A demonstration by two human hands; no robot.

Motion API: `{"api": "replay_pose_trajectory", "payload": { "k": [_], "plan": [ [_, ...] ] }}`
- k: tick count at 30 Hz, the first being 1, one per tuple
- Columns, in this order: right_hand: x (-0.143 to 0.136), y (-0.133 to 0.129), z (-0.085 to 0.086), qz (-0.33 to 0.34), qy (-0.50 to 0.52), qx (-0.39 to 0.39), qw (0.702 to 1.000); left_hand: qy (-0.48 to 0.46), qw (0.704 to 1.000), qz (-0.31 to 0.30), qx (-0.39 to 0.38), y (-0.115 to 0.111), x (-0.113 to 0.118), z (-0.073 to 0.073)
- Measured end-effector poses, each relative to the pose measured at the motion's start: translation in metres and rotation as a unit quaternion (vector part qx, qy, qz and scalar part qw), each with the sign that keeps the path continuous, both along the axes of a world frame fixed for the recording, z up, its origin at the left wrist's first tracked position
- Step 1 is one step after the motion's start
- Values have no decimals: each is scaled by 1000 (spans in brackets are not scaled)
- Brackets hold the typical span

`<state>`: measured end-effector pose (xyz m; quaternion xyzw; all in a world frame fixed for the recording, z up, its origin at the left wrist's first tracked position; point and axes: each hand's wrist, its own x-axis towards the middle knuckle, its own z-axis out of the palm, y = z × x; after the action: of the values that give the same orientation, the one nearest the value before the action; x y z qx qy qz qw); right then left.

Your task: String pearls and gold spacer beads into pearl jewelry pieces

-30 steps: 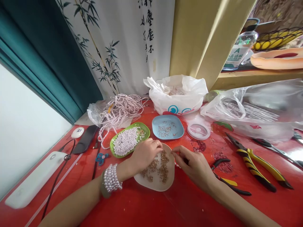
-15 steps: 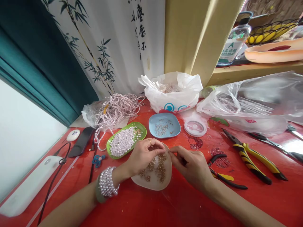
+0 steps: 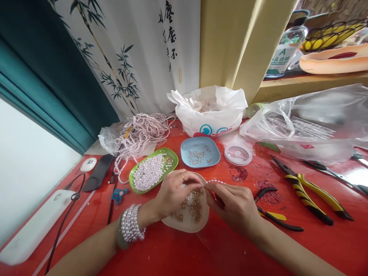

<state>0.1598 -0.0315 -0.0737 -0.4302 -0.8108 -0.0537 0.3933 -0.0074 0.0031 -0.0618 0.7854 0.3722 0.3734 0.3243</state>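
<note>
Over a whitish dish point(image 3: 203, 220) of gold beads point(image 3: 196, 207), my two hands meet fingertip to fingertip. My left hand point(image 3: 176, 189) is closed in a pinch; what sits between its thumb and forefinger is too small to make out. A short beaded strand point(image 3: 215, 181) curves out behind the fingers of my right hand point(image 3: 234, 201), which pinches its near end. Several rows of pearl beads point(image 3: 130, 224) wrap my left wrist, beside a greenish bangle. Just beyond my left hand lies a green tray point(image 3: 175, 155) of pale pearl beads point(image 3: 148, 172).
A blue tray point(image 3: 212, 161) holds small metal pins. Behind stand a heap of bead strands point(image 3: 143, 132) and a white plastic bag point(image 3: 209, 119). On the right lie small pliers point(image 3: 278, 220), yellow-black pliers point(image 3: 301, 188), scissors point(image 3: 333, 174) and a clear bag point(image 3: 313, 130). A phone point(image 3: 99, 172) lies left.
A beaded strand now shows behind my right fingers, where none was visible before. My fingertips remain together over the dish, and the view has shifted slightly.
</note>
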Motion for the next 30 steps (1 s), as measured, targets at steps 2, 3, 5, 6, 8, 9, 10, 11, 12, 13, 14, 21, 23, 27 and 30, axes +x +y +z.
{"api": "replay_pose_trajectory", "payload": {
  "k": [2,3,5,6,8,9,10,11,12,13,14,21,23,27,30],
  "plan": [
    [0,0,0,5,-4,4,1000,-6,1000,3,1,0,0,0],
    [0,0,-1,4,-5,7,1000,-8,1000,2,2,0,-1,0],
    [0,0,-1,2,-8,13,1000,-7,1000,-2,4,0,-1,0],
    [0,0,-1,1,-12,14,1000,-5,1000,-5,5,0,-1,0],
    [0,-1,-1,-6,-18,15,1000,0,1000,-12,10,0,-1,0],
    [1,-1,-1,-10,-20,15,1000,2,1000,-17,15,0,-1,0],
    [1,-1,-1,-13,-23,16,1000,3,1000,-20,20,0,-1,0],
    [1,-2,-1,-16,-25,16,999,3,999,-24,24,0,-2,0],
    [1,-2,-1,-19,-28,14,999,2,999,-27,28,0,-2,-1],
    [1,-2,-1,-21,-30,13,999,1,999,-30,29,0,-2,-1],
    [1,-2,-1,-22,-31,12,999,-1,999,-32,29,0,-2,-2],
    [-2,-1,-1,-18,-7,-4,1000,-39,999,-10,-19,-1,-2,-2],
    [-2,-2,-1,-19,-2,-5,1000,-47,998,-8,-30,-1,-1,-2],
    [-2,-2,-1,-21,-3,-4,1000,-52,998,-8,-38,-1,0,-2],
    [-3,-3,-2,-11,-4,-9,1000,-53,998,-9,-36,-1,0,-2]
  ]
}}
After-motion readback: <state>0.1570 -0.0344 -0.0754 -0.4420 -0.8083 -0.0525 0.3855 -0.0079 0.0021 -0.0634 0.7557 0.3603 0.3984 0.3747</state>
